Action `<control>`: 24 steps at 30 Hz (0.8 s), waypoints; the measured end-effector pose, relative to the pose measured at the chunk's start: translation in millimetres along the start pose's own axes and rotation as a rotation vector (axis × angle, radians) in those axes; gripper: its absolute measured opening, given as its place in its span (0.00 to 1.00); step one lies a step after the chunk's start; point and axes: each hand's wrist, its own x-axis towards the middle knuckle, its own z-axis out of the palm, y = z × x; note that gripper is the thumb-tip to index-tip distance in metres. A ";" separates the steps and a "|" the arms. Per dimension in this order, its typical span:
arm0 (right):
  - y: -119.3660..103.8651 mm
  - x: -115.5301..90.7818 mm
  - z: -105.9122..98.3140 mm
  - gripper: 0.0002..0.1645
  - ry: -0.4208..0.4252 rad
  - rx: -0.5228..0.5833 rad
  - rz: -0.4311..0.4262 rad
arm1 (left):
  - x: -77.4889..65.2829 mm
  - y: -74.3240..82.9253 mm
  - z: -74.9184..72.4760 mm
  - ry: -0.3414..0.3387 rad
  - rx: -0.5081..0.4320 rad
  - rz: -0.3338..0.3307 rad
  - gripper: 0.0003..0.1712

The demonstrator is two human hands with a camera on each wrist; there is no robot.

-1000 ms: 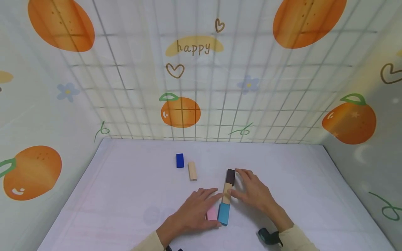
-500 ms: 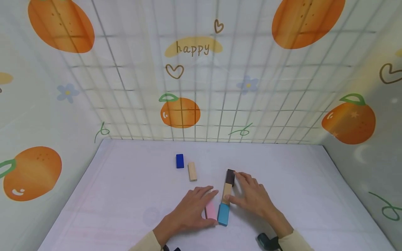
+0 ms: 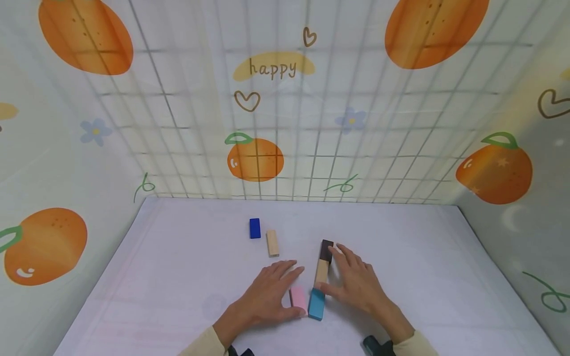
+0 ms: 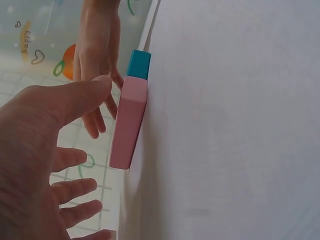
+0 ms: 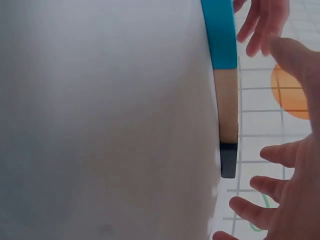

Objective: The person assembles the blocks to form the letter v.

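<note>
Three blocks lie end to end in the head view: a dark block point(image 3: 326, 250) farthest, a natural wood block point(image 3: 321, 273), then a teal block point(image 3: 316, 305). Left of the teal one, a narrow gap apart, is a pink block point(image 3: 297, 297). My left hand point(image 3: 267, 294) hovers around the pink block with fingers spread; the left wrist view shows the thumb point(image 4: 102, 87) close to its near end, contact unclear. On the row's right side my right hand point(image 3: 358, 282) has its fingers apart, thumb near where wood meets teal. Neither hand grips anything.
Farther back on the white table point(image 3: 178, 257) lie a dark blue block point(image 3: 255, 228) and another natural wood block point(image 3: 272, 244). A printed curtain point(image 3: 285, 113) with grid lines and oranges encloses the back and sides.
My left hand has drawn back slightly leftward and away from the teal block, uncovering more of the pink block. My right thumb has slid nearer along the row; the row stays put.
</note>
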 end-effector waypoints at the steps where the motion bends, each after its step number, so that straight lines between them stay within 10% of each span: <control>1: -0.6 -0.5 0.2 0.63 -0.001 -0.001 0.002 | -0.5 0.0 -0.2 0.004 0.004 0.003 0.51; 24: -22.6 -6.0 6.4 0.72 -0.062 -0.036 0.008 | -6.0 -12.4 -4.9 0.010 0.002 0.003 0.47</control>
